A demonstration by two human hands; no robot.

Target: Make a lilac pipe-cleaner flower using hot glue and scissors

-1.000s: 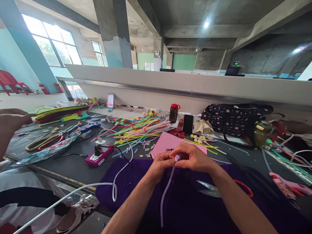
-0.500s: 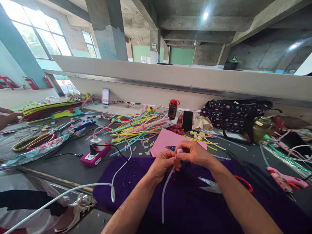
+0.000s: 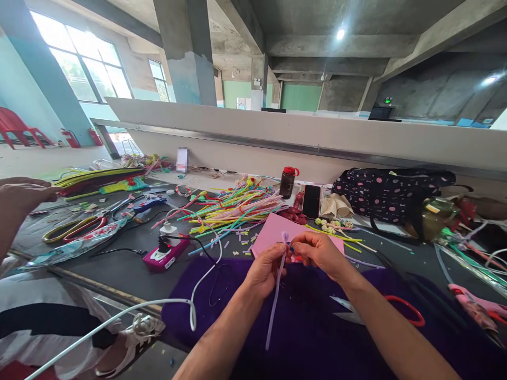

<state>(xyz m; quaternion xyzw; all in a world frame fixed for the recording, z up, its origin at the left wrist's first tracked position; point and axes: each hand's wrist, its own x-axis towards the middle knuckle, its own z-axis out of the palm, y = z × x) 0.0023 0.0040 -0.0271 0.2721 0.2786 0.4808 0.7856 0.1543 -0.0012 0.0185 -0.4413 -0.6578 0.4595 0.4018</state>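
Observation:
My left hand (image 3: pixel 267 270) is closed in a pinch on a lilac pipe cleaner (image 3: pixel 274 311). Its long end hangs down over the dark purple cloth, and a small fluffy loop (image 3: pixel 284 237) stands above my fingertips. My right hand (image 3: pixel 317 252) is closed just beside it, thumb and fingers together at a small blue thing (image 3: pixel 292 246). My fingers cover most of that, so its kind is unclear. Behind both hands lies a pink sheet (image 3: pixel 273 232). Open scissors (image 3: pixel 410 311) with red handles rest on the cloth, partly under my right forearm.
Bundled coloured stems (image 3: pixel 237 208) lie behind my hands, with cut bits around. A magenta power strip (image 3: pixel 166 256) and white cable (image 3: pixel 154 302) are to the left. A bottle (image 3: pixel 288 183), phone (image 3: pixel 311 201), patterned bag (image 3: pixel 384 195) and pink glue gun (image 3: pixel 473 306) stand rightward. Another person's hand (image 3: pixel 31 192) is far left.
The lilac fluffy end now shows upright above my left fingertips instead of between both hands. My right fingers have shifted to the small blue thing. The whole view has swung slightly left.

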